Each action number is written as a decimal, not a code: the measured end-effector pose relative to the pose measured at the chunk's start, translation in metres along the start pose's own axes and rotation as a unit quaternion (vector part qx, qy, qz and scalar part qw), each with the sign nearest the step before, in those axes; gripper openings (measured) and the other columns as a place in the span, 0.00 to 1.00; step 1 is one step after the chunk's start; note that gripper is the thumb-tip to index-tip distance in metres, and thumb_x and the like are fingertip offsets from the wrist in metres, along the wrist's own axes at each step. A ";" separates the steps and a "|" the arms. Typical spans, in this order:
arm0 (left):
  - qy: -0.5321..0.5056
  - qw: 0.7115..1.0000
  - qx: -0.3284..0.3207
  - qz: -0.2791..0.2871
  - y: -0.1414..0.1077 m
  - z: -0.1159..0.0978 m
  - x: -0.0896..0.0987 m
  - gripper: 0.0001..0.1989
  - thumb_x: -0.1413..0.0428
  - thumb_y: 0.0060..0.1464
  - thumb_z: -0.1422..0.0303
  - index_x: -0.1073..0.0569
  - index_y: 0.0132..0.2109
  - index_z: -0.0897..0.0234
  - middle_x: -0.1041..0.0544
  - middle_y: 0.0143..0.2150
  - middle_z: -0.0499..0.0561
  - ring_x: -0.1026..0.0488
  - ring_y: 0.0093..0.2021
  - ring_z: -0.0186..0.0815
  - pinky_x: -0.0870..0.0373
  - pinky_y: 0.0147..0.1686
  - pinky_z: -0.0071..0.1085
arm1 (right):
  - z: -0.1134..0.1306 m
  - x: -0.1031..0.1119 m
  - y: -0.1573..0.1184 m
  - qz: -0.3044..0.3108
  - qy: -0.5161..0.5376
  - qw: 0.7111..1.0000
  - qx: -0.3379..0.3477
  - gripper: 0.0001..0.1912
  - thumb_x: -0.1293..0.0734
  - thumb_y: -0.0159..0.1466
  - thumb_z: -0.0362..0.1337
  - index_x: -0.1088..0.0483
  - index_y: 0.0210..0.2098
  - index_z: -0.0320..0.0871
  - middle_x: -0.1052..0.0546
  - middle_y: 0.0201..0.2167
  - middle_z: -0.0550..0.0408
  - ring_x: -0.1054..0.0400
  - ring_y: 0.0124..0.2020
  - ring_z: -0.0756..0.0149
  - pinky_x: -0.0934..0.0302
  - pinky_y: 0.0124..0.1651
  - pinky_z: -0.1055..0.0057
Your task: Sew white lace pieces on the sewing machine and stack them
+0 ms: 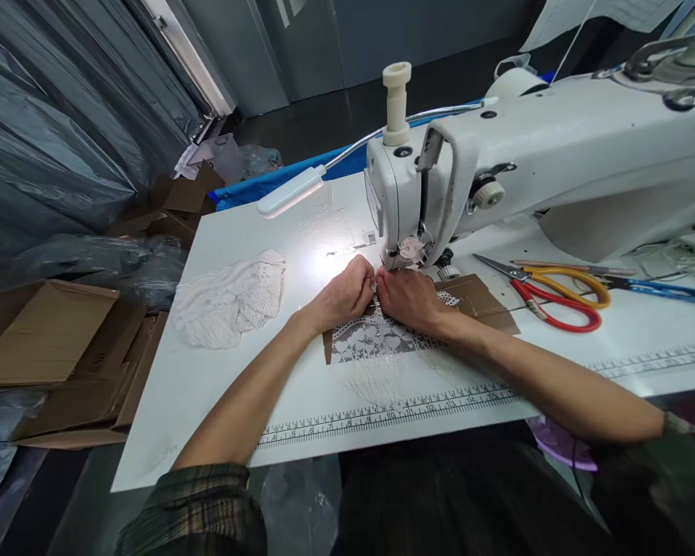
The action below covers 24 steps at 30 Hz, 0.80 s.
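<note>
My left hand (353, 287) is closed in a pinch just in front of the sewing machine's (402, 193) needle area. Right beside it, my right hand (411, 300) is closed too, with its fingertips almost meeting the left ones. Both pinch the edge of a white lace piece (371, 344), though the exact grip is hidden by the fingers. The lace has a floral pattern and long loose fringe threads that hang toward me. Under it lies brown cardboard (486, 303), showing on both sides of my hands. The needle and presser foot are mostly hidden.
A heap of white fringed lace (237, 297) lies on the table's left. Red-and-yellow-handled scissors (547, 289) and a blue-handled tool (666, 289) lie at right. A ruler strip (382, 417) runs along the front edge. A lamp (293, 191) lights the work; cardboard boxes (46, 332) stand left.
</note>
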<state>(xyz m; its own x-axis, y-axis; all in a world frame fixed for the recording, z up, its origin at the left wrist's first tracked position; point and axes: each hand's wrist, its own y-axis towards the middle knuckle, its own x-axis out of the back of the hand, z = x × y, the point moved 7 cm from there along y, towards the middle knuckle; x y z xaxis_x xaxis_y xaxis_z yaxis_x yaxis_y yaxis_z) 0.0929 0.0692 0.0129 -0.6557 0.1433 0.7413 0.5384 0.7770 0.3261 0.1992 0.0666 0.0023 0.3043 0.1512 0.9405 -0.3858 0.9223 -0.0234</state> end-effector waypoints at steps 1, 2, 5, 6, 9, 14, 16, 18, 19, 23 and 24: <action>0.060 0.998 -0.012 0.006 0.000 0.000 0.005 0.06 0.54 0.61 0.75 0.42 0.37 0.60 0.34 0.34 0.50 0.38 0.29 0.33 0.36 0.28 0.31 | 0.000 0.000 0.000 -0.002 0.001 1.000 -0.001 0.14 0.42 0.69 0.33 0.26 0.42 0.35 0.21 0.32 0.39 0.28 0.31 0.59 0.42 0.31 0.67; 0.112 0.994 -0.012 0.011 0.001 0.002 0.012 0.07 0.54 0.59 0.76 0.43 0.36 0.60 0.35 0.33 0.49 0.40 0.28 0.33 0.36 0.28 0.31 | 0.000 -0.001 0.000 -0.004 0.003 1.000 -0.001 0.14 0.43 0.69 0.32 0.26 0.42 0.35 0.21 0.32 0.39 0.28 0.30 0.60 0.43 0.31 0.67; 0.217 0.975 0.047 -0.006 -0.002 0.014 0.041 0.08 0.55 0.59 0.78 0.43 0.36 0.59 0.36 0.34 0.49 0.38 0.29 0.34 0.37 0.29 0.32 | -0.001 -0.002 -0.002 -0.008 0.008 1.000 -0.001 0.16 0.45 0.69 0.33 0.26 0.41 0.34 0.22 0.30 0.39 0.30 0.28 0.61 0.44 0.29 0.66; 0.238 0.968 0.076 -0.021 -0.004 0.018 0.052 0.07 0.54 0.60 0.76 0.42 0.37 0.59 0.35 0.34 0.50 0.38 0.29 0.34 0.37 0.30 0.32 | -0.002 -0.002 -0.002 -0.008 0.011 1.000 0.001 0.17 0.45 0.69 0.33 0.26 0.41 0.34 0.22 0.30 0.40 0.31 0.27 0.61 0.44 0.29 0.66; 0.278 0.945 0.160 -0.066 -0.012 0.028 0.079 0.03 0.54 0.64 0.71 0.37 0.40 0.60 0.33 0.33 0.50 0.36 0.29 0.36 0.39 0.30 0.33 | -0.002 -0.002 -0.003 -0.004 0.021 1.000 0.014 0.18 0.46 0.69 0.33 0.27 0.44 0.33 0.22 0.30 0.41 0.32 0.26 0.62 0.44 0.29 0.66; 0.288 0.936 0.202 0.003 -0.030 0.031 0.100 0.16 0.44 0.59 0.68 0.30 0.55 0.58 0.28 0.34 0.50 0.31 0.31 0.40 0.40 0.31 0.33 | 0.001 0.005 -0.014 0.037 0.056 0.995 0.072 0.24 0.46 0.70 0.37 0.34 0.60 0.32 0.21 0.31 0.43 0.32 0.27 0.61 0.44 0.30 0.66; 0.292 0.932 0.202 0.075 -0.039 0.025 0.100 0.21 0.38 0.54 0.64 0.28 0.55 0.57 0.26 0.37 0.52 0.29 0.33 0.42 0.38 0.32 0.33 | -0.003 0.014 -0.025 0.053 0.044 0.993 0.095 0.25 0.45 0.70 0.40 0.34 0.62 0.36 0.21 0.29 0.46 0.33 0.27 0.60 0.46 0.30 0.65; 0.290 0.935 0.183 0.095 -0.041 0.010 0.094 0.19 0.39 0.56 0.60 0.26 0.53 0.58 0.25 0.42 0.54 0.27 0.37 0.43 0.35 0.34 0.33 | -0.015 0.027 -0.037 0.038 0.008 0.994 0.105 0.23 0.45 0.70 0.42 0.29 0.57 0.41 0.21 0.30 0.47 0.33 0.26 0.60 0.48 0.30 0.65; 0.283 0.940 0.169 0.087 -0.039 0.001 0.087 0.16 0.42 0.60 0.59 0.25 0.53 0.59 0.25 0.44 0.55 0.27 0.39 0.43 0.34 0.36 0.34 | -0.024 0.034 -0.042 0.022 -0.011 0.995 0.095 0.22 0.45 0.71 0.43 0.26 0.53 0.42 0.21 0.30 0.47 0.33 0.27 0.60 0.49 0.30 0.65; 0.248 0.954 0.158 0.058 -0.020 -0.012 0.038 0.21 0.52 0.67 0.52 0.25 0.43 0.65 0.27 0.39 0.57 0.29 0.36 0.44 0.33 0.36 0.37 | -0.067 0.049 -0.058 -0.041 -0.052 0.997 0.032 0.21 0.45 0.71 0.44 0.24 0.44 0.41 0.22 0.34 0.43 0.31 0.31 0.56 0.48 0.31 0.64; 0.242 0.955 0.162 0.048 -0.013 -0.008 0.026 0.24 0.51 0.65 0.48 0.26 0.42 0.65 0.27 0.38 0.57 0.29 0.36 0.44 0.32 0.36 0.37 | -0.073 0.047 -0.061 -0.049 -0.045 0.997 0.036 0.21 0.45 0.72 0.45 0.25 0.45 0.40 0.22 0.37 0.42 0.30 0.34 0.55 0.46 0.32 0.64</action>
<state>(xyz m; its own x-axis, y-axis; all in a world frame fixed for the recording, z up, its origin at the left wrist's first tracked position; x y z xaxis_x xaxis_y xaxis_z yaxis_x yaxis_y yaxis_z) 0.0727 0.0579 0.0330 -0.2481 -0.0151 0.9686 0.3402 0.9348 0.1017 0.3004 0.0428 0.0230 0.2654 0.0267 0.9638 -0.4199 0.9030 0.0906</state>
